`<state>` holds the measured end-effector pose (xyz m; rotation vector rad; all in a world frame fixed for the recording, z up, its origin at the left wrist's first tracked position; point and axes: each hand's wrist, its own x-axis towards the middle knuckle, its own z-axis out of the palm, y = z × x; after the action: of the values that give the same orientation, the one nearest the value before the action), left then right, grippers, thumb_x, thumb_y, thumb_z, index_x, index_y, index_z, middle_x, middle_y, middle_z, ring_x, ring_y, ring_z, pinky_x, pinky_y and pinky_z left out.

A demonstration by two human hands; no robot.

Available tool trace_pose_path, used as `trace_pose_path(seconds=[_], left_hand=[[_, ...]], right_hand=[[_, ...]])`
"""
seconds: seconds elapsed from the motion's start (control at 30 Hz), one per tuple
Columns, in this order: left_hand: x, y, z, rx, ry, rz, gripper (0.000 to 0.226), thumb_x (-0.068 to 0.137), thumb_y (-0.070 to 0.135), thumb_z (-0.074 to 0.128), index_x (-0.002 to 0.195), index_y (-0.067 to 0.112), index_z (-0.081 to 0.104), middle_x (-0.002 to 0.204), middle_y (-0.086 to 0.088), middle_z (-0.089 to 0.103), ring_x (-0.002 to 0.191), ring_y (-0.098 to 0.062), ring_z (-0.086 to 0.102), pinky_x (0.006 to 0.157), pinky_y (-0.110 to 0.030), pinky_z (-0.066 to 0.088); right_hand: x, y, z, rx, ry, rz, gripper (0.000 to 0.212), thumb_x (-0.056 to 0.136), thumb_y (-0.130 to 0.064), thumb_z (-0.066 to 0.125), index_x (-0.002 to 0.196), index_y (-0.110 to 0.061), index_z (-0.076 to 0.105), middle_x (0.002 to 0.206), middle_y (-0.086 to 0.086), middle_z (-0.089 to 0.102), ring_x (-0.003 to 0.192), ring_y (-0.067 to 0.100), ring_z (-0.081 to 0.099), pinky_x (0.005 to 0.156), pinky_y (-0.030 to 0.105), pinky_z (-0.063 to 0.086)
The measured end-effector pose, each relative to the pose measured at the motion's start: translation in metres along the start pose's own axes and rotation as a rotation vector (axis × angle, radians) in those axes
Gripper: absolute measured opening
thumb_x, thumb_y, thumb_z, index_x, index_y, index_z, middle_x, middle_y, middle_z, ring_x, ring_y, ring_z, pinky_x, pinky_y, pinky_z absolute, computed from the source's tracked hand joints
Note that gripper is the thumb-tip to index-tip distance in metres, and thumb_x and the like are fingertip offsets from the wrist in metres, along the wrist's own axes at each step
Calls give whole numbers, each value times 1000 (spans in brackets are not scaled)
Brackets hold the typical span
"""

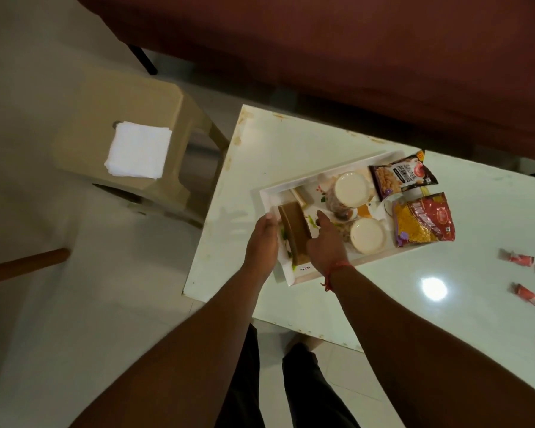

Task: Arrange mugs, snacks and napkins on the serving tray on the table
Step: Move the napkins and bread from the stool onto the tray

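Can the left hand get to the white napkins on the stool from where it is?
Probably yes, with a stretch. The left hand is at the tray beside the brown box, and the napkins lie uncovered on the stool, off to the left. Nothing stands between them.

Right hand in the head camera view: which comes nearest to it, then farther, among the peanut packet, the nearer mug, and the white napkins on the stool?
From the right hand:
1. Nearer mug, just right.
2. Peanut packet, tray's far right corner.
3. White napkins, off left on the stool.

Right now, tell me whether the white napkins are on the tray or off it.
Off it. The white napkins lie stacked on the beige stool left of the table, apart from the tray.
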<state>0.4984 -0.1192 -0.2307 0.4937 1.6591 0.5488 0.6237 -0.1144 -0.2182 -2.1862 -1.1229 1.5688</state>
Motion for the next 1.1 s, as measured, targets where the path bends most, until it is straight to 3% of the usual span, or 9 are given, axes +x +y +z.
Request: trace_pose_path(seconds=[0.07,0.17,0.37,0.43,0.5,0.63,0.77,0.93,1.1], left_hand=[[-2,8,-16,54,46,56,45,101,49,30,132,22,48,131,-6,56,120,-27,56,106,-48,45],[3,21,-59,151,158,115,40,98,44,41,123,15,54,124,-9,61,115,-27,59,101,-46,48],[37,58,-178,274,359,150,33,97,19,51,126,4,56,123,-12,62,110,-25,57,89,-28,42],[55,67,-218,305,435,170,25,95,14,52,114,1,60,107,-13,62,97,-22,56,81,-27,39],[79,74,-256,351,525,194,20,91,12,53,104,-2,61,101,-14,61,94,-27,58,80,-31,42],[120,90,-308,518,618,218,35,92,18,58,123,2,55,126,-22,54,115,-36,53,101,-41,41],[151,103,-333,711,561,212,47,94,29,55,132,2,46,134,-21,48,124,-37,48,103,-44,39],[174,111,-340,735,510,103,54,94,40,54,133,5,43,135,-19,45,122,-37,49,98,-45,43],[182,112,-337,641,438,48,58,90,39,63,129,2,42,131,-19,54,119,-35,55,95,-41,46]], right_hand=[[-3,-7,-2,-45,104,-77,69,80,7,45,146,-10,38,148,13,45,139,29,39,114,39,33],[-1,-35,7,-264,261,-326,49,83,1,54,132,2,51,134,23,55,129,38,47,111,44,33],[29,-115,77,-293,18,-467,38,88,-2,51,126,-6,55,123,14,58,113,28,58,97,30,42],[41,-144,109,-301,-70,-447,31,92,-8,53,122,-5,56,117,15,61,110,29,59,89,23,38],[53,-176,145,-299,-161,-387,29,95,-16,54,121,-3,55,117,16,63,111,31,59,89,27,40],[80,-225,210,-199,-229,-228,39,97,-29,51,128,-5,51,122,14,60,110,30,58,87,33,44],[106,-244,257,-108,-171,-126,50,96,-35,55,134,-5,46,130,13,58,115,30,57,90,34,46],[120,-253,282,-32,-69,-24,53,95,-34,59,137,-5,43,137,12,54,122,32,54,99,36,45],[139,-246,284,70,-81,49,27,89,-19,65,112,-9,55,108,12,59,109,35,61,94,47,54]])
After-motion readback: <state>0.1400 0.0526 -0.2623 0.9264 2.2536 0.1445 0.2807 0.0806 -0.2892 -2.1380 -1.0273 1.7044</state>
